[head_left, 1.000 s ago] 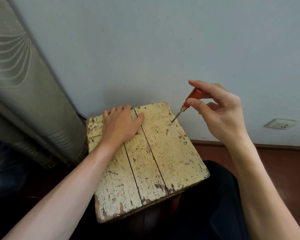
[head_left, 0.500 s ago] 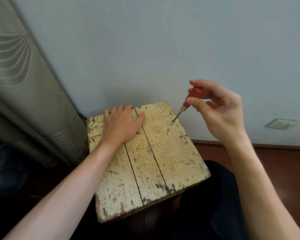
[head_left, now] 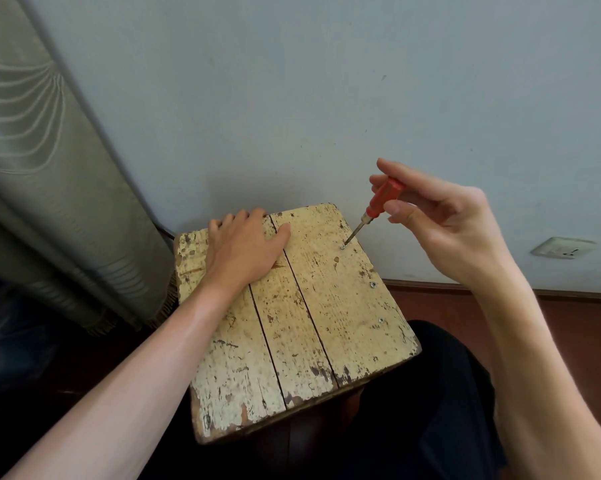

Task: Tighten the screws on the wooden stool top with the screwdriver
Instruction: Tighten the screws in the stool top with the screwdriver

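Wooden stool top (head_left: 292, 327): three cream-painted planks, paint flaking, set against a grey wall (head_left: 292, 98), with a curtain (head_left: 49, 185) to its left.

Left hand (head_left: 245, 249): laid flat, fingers spread, palm down on the far left planks; nothing held.

Right hand (head_left: 441, 230): grip closed on the screwdriver (head_left: 378, 206), orange handle pinched between thumb and fingers.

Screwdriver shaft: tilted, tip seated on the far screw (head_left: 342, 247) of the right plank.

Two further screws (head_left: 373, 285) along the same plank's right edge.

Wall socket (head_left: 562, 247): low on the wall, right.
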Motion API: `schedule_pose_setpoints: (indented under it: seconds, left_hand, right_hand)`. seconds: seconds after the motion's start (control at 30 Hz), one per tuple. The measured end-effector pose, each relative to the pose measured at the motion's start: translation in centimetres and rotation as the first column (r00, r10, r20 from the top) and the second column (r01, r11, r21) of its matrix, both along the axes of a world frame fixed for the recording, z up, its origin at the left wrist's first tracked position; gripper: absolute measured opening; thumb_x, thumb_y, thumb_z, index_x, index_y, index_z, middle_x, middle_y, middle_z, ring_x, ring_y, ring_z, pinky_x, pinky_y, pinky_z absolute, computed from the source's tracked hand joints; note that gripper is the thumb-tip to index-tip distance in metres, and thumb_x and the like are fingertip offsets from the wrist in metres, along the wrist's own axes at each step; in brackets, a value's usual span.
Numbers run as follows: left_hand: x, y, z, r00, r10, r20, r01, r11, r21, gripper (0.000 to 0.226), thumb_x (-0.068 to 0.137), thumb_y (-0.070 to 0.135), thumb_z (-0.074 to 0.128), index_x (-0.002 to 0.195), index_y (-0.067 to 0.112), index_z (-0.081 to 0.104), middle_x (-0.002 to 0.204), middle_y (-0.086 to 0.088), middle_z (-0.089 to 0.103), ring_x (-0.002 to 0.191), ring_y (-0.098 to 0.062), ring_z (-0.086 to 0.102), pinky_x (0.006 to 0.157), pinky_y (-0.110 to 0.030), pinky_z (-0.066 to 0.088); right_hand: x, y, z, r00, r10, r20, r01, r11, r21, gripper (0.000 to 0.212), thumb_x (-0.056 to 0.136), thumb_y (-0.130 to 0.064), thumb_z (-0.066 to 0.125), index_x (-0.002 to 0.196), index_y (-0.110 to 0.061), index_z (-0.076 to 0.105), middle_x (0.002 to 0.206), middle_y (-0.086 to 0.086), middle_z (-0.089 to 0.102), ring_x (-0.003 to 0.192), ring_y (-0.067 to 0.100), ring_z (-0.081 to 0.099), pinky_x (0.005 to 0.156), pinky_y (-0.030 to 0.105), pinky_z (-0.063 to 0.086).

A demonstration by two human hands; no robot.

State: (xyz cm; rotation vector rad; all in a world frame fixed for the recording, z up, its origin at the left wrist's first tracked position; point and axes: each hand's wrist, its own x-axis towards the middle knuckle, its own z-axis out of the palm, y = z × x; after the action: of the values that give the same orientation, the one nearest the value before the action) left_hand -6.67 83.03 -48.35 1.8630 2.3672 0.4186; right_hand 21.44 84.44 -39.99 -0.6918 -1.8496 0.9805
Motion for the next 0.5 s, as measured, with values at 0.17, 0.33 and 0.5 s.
schedule_pose_setpoints:
  seconds: [0.17, 0.33, 0.5]
  left_hand:
    - [0.1, 0.0, 0.0, 1.0, 0.001, -0.005, -0.001, 1.0, 0.003, 0.073, 0.094, 0.074, 0.026, 0.138, 0.024, 0.053, 0.127, -0.003, 0.062, 0.119, -0.026, 0.052, 0.102, -0.046, 0.031]
    - [0.1, 0.0, 0.0, 1.0, 0.0, -0.005, 0.0, 1.0, 0.002, 0.074, 0.093, 0.074, 0.025, 0.139, 0.024, 0.053, 0.128, -0.002, 0.062, 0.119, -0.026, 0.052, 0.101, -0.046, 0.031]
    - [0.0, 0.0, -0.1, 1.0, -0.004, -0.007, 0.004, 1.0, 0.004, 0.074, 0.093, 0.074, 0.024, 0.138, 0.023, 0.054, 0.127, -0.003, 0.062, 0.118, -0.026, 0.053, 0.101, -0.046, 0.03]
  right_hand:
    - [-0.2, 0.3, 0.1, 0.995, -0.094, -0.032, 0.094, 0.996, 0.004, 0.041, 0.099, 0.003, 0.073, 0.128, -0.025, 0.074, 0.104, 0.0, 0.082, 0.112, 0.019, 0.079, 0.08, 0.023, 0.057]
    - [-0.8, -0.1, 0.0, 0.969, -0.233, -0.08, 0.235, 0.972, 0.014, 0.039, 0.091, -0.006, 0.086, 0.117, -0.032, 0.074, 0.098, -0.003, 0.081, 0.091, 0.013, 0.081, 0.068, 0.017, 0.055]
    - [-1.1, -0.6, -0.1, 0.961, -0.273, -0.053, 0.275, 0.96, 0.042, 0.038, 0.093, -0.016, 0.086, 0.119, -0.04, 0.073, 0.098, -0.015, 0.08, 0.094, 0.01, 0.078, 0.061, 0.034, 0.058]
